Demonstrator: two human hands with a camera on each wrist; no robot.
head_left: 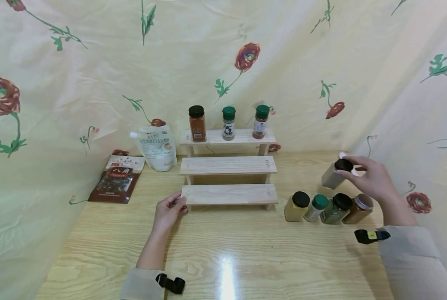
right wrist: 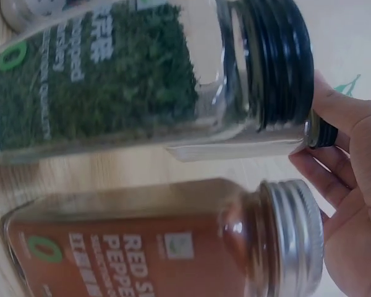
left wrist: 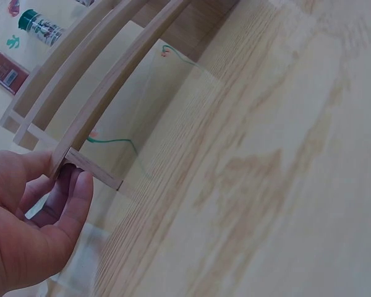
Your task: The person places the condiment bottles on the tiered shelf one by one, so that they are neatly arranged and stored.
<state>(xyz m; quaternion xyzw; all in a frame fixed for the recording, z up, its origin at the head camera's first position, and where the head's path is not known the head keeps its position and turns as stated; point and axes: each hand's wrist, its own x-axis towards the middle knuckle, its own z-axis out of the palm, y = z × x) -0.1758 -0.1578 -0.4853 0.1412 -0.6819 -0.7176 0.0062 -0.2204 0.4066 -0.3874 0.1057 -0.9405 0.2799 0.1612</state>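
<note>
At the right of the head view my right hand grips a square spice jar by its black lid, the jar tilted. Its contents look pale; the right wrist view shows it partly hidden behind a jar of green parsley. My left hand holds the left end of the lowest step of a three-step wooden rack, thumb and fingers pinching the board's end in the left wrist view. On the top step stand a black-lidded jar of reddish-brown spice and two green-capped shakers.
Right of the rack, a yellow jar, a green-capped shaker, the parsley jar and a silver-lidded red pepper jar stand in a row. A white pouch and a brown packet are at the left. Flowered cloth hangs behind.
</note>
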